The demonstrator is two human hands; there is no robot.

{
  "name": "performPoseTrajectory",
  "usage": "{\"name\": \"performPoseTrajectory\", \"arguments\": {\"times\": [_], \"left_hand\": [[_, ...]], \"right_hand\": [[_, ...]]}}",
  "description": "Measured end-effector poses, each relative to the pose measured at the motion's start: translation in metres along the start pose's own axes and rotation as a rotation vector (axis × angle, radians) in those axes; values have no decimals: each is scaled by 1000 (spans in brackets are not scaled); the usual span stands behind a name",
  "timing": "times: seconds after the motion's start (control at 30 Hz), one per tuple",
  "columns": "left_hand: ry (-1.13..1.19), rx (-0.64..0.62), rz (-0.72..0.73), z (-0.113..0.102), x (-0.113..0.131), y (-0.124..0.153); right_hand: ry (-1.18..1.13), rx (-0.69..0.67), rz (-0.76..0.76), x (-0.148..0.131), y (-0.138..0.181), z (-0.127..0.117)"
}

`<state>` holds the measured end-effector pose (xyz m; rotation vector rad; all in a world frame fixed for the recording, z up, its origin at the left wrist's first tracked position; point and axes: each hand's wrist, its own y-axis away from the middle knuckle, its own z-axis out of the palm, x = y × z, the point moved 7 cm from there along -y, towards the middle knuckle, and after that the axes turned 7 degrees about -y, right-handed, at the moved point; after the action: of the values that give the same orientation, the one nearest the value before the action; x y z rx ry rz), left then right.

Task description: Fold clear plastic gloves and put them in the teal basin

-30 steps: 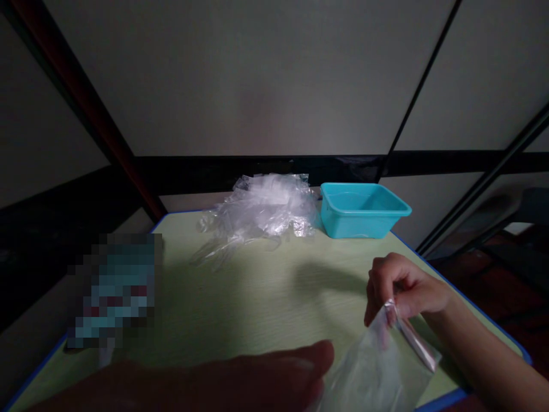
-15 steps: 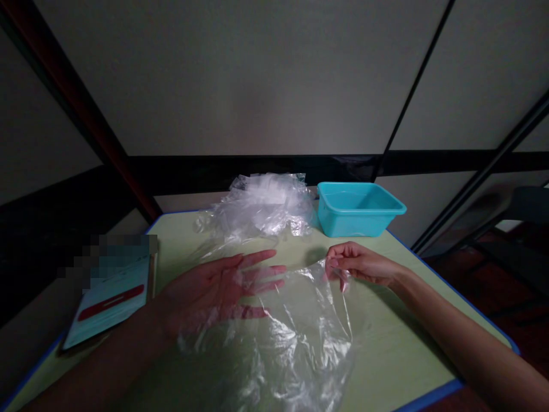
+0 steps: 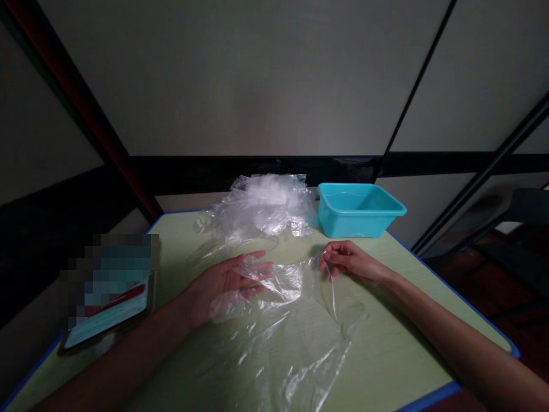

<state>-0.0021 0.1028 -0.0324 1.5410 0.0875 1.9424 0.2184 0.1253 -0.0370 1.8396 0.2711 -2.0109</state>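
Observation:
A large clear plastic bag (image 3: 291, 326) lies spread over the near half of the green table (image 3: 412, 297). My left hand (image 3: 227, 280) rests flat on the bag's far left part, fingers stretched out toward the right and partly covered by crumpled film. My right hand (image 3: 347, 260) pinches the bag's far right corner between thumb and fingers, just off the table top. The two hands are about a hand's width apart.
A heap of clear plastic bags (image 3: 261, 209) sits at the table's far edge, with a turquoise plastic tub (image 3: 360, 209) to its right. A tablet-like card (image 3: 107, 312) lies at the left edge. Dark metal bars and a wall stand behind.
The bag went from hanging in my right hand near the front edge to lying spread on the table. My left hand moved forward onto it and has now drawn back slightly.

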Motion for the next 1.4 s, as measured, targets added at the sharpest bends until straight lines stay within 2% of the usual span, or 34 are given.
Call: {"name": "performPoseTrajectory", "arguments": {"times": [0.17,0.33,0.4,0.47,0.57,0.7,0.83,0.97,1.23,1.4], "left_hand": [[-100,252,95,-13,8,0],[-276,420,299,-28,21,4],[-422,498,401,-30,29,9],[-688,534,558,-20,37,18],[-1065,414,698,9,32,24],[-1440,245,634,28,3,17],[-1767,213,576,27,-13,8],[-1819,239,569,20,-14,3],[-1884,310,552,12,-10,0],[-1892,335,550,8,-10,-1]], "right_hand": [[11,82,-56,0,-3,-3],[22,161,-102,3,-7,-7],[25,187,-113,4,-8,-9],[27,211,-123,4,-9,-10],[26,231,-126,5,-10,-12],[12,223,-111,7,-12,-12],[-3,152,-73,4,-10,-9],[21,39,13,-2,-2,-10],[26,-328,150,-3,19,-8],[73,-449,179,-2,24,-10]]}}
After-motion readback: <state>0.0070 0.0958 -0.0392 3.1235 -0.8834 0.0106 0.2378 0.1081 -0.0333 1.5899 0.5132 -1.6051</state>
